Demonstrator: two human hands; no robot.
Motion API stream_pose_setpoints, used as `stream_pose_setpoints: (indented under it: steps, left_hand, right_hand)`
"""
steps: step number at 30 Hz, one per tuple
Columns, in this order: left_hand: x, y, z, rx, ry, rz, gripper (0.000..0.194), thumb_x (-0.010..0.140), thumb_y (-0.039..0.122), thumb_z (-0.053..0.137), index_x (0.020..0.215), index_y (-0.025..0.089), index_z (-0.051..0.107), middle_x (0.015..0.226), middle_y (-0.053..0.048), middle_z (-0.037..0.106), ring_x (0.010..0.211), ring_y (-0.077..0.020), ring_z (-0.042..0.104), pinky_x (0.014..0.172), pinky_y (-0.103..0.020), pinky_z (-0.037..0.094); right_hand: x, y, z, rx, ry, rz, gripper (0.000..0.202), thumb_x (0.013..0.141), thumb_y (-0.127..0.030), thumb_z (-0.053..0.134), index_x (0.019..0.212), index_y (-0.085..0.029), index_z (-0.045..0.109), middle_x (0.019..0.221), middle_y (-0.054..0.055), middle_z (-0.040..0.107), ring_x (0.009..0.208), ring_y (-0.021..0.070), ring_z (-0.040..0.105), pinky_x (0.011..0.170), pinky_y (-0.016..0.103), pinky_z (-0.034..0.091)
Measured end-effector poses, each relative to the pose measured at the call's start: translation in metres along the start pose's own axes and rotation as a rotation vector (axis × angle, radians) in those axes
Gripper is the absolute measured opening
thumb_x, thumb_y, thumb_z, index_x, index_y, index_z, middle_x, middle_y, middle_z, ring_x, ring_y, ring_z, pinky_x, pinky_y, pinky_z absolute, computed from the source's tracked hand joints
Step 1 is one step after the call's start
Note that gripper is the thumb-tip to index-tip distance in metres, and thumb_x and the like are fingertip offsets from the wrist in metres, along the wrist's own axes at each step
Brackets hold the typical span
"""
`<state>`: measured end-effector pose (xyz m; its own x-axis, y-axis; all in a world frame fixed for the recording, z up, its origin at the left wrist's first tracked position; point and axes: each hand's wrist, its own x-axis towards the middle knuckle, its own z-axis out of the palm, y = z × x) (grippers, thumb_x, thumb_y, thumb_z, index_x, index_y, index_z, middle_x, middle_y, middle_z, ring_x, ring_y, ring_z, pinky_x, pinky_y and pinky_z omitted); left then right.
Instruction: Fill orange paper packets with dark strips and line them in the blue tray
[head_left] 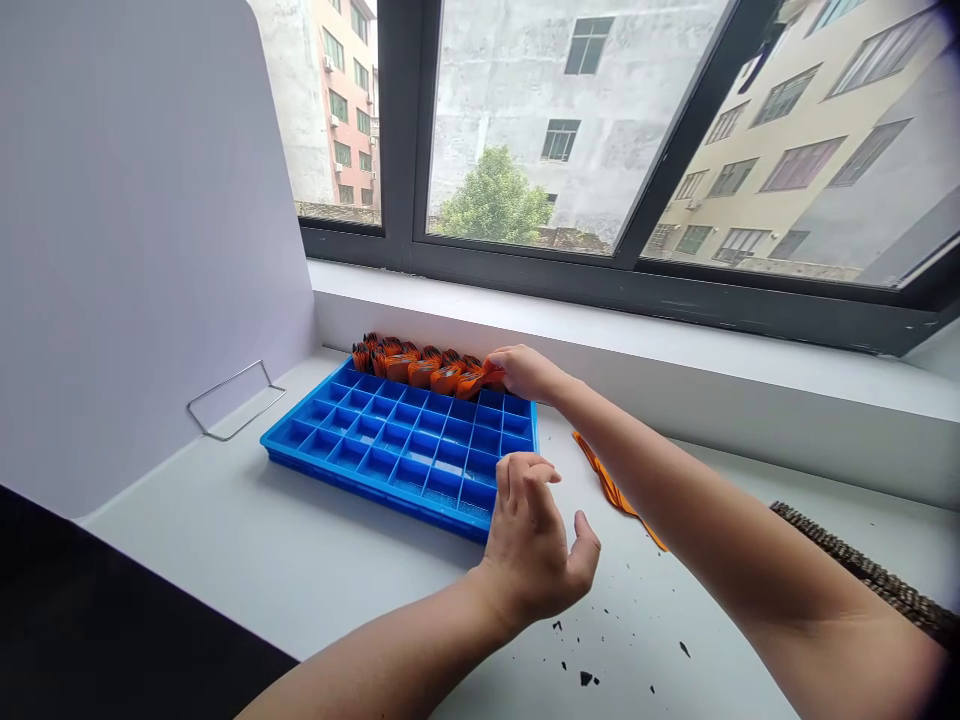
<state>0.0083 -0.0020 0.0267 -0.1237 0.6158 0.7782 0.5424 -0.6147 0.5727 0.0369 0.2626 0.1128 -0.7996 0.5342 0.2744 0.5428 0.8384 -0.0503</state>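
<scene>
A blue tray (409, 497) divided into small square compartments lies on the white table. Bundles of thin orange pieces with black edges (420, 370) stand packed along its back rows. My right hand (531, 372) reaches to the back right of the tray, its fingers closed on an orange bundle (487, 376) at the end of that row. Over the tray's front right corner is my left hand (536, 530), fingers loosely bent and thumb apart, holding nothing. A few more orange pieces (611, 490) lie flat on the table, partly hidden by my right forearm.
Dark crumbs and flakes (586, 679) are scattered on the table near me. A bent wire frame (236, 400) leans at the left panel (150, 250). On the right lies a dark, bristly strip (862, 570). A window sill (600, 340) runs behind the tray.
</scene>
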Motion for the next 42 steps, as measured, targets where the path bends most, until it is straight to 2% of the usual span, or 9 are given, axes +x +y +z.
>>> stream_pose_setpoints:
  steps: [4, 7, 13, 18, 23, 30, 34, 38, 42]
  left_hand:
    - [0.001, 0.000, -0.001, 0.012, -0.014, -0.021, 0.060, 0.074, 0.003, 0.065, 0.120, 0.024, 0.034, 0.119, -0.013, 0.046, 0.109, -0.0322, 0.049, 0.093, -0.054, 0.054]
    - [0.002, 0.001, -0.002, 0.024, -0.011, -0.036, 0.059, 0.074, 0.004, 0.066, 0.119, 0.024, 0.034, 0.119, -0.013, 0.045, 0.108, -0.0319, 0.049, 0.092, -0.054, 0.053]
    - [0.001, 0.002, -0.002, 0.013, -0.025, -0.038, 0.059, 0.074, 0.004, 0.067, 0.120, 0.024, 0.035, 0.120, -0.014, 0.045, 0.109, -0.0318, 0.049, 0.093, -0.053, 0.054]
    - [0.000, 0.001, -0.001, 0.009, -0.031, -0.036, 0.061, 0.074, 0.003, 0.067, 0.120, 0.024, 0.035, 0.120, -0.013, 0.044, 0.110, -0.0317, 0.050, 0.094, -0.054, 0.055]
    - [-0.001, 0.000, 0.000, -0.001, -0.045, -0.036, 0.062, 0.074, 0.003, 0.068, 0.122, 0.024, 0.034, 0.120, -0.013, 0.044, 0.113, -0.0330, 0.049, 0.095, -0.056, 0.055]
    - [-0.004, -0.002, 0.002, -0.009, -0.070, -0.043, 0.062, 0.075, 0.003, 0.068, 0.122, 0.025, 0.034, 0.121, -0.013, 0.044, 0.115, -0.0337, 0.049, 0.097, -0.058, 0.054]
    - [-0.005, -0.003, 0.003, 0.011, -0.072, -0.048, 0.060, 0.075, 0.004, 0.066, 0.121, 0.024, 0.034, 0.121, -0.013, 0.044, 0.113, -0.0329, 0.048, 0.095, -0.057, 0.053]
    - [-0.003, -0.004, 0.003, 0.023, -0.071, -0.055, 0.059, 0.075, 0.004, 0.066, 0.121, 0.024, 0.034, 0.121, -0.013, 0.044, 0.112, -0.0322, 0.048, 0.094, -0.055, 0.053]
    - [-0.003, -0.004, 0.002, 0.029, -0.072, -0.062, 0.059, 0.075, 0.004, 0.066, 0.120, 0.024, 0.034, 0.121, -0.013, 0.045, 0.110, -0.0314, 0.048, 0.094, -0.055, 0.053]
  right_hand:
    - [0.005, -0.004, 0.020, 0.006, 0.016, 0.006, 0.031, 0.087, -0.003, 0.064, 0.107, -0.021, 0.081, 0.113, 0.006, 0.081, 0.099, 0.0226, 0.072, 0.088, 0.030, 0.053]
    - [0.009, -0.006, 0.027, 0.032, 0.015, 0.015, 0.031, 0.087, -0.003, 0.064, 0.108, -0.020, 0.080, 0.115, 0.007, 0.081, 0.100, 0.0224, 0.073, 0.089, 0.030, 0.053]
    - [0.017, -0.004, 0.025, 0.107, -0.014, 0.049, 0.033, 0.083, -0.001, 0.064, 0.104, -0.021, 0.081, 0.109, 0.005, 0.083, 0.092, 0.0199, 0.074, 0.086, 0.028, 0.055]
    - [0.018, 0.006, 0.022, 0.183, -0.045, 0.118, 0.024, 0.087, -0.007, 0.067, 0.102, -0.021, 0.080, 0.092, 0.002, 0.082, 0.074, 0.0159, 0.070, 0.072, 0.026, 0.055]
    - [0.020, 0.012, 0.023, 0.228, -0.082, 0.147, 0.017, 0.091, -0.015, 0.071, 0.104, -0.022, 0.079, 0.090, 0.000, 0.082, 0.071, 0.0145, 0.069, 0.071, 0.026, 0.056]
    - [0.025, 0.008, 0.036, 0.173, -0.131, 0.146, 0.008, 0.096, -0.021, 0.076, 0.104, -0.021, 0.077, 0.105, 0.002, 0.081, 0.086, 0.0152, 0.072, 0.083, 0.028, 0.059]
    - [0.026, 0.001, 0.042, 0.098, -0.164, 0.126, 0.021, 0.103, -0.036, 0.073, 0.111, -0.017, 0.074, 0.110, 0.005, 0.077, 0.094, 0.0184, 0.073, 0.088, 0.037, 0.062]
    - [0.022, -0.005, 0.038, 0.015, -0.105, 0.084, 0.009, 0.096, -0.019, 0.074, 0.104, -0.020, 0.078, 0.111, 0.006, 0.077, 0.100, 0.0218, 0.072, 0.088, 0.032, 0.055]
    - [0.015, -0.012, 0.034, -0.036, -0.026, 0.036, 0.017, 0.094, -0.014, 0.070, 0.105, -0.023, 0.079, 0.120, 0.007, 0.074, 0.098, 0.0216, 0.071, 0.084, 0.030, 0.050]
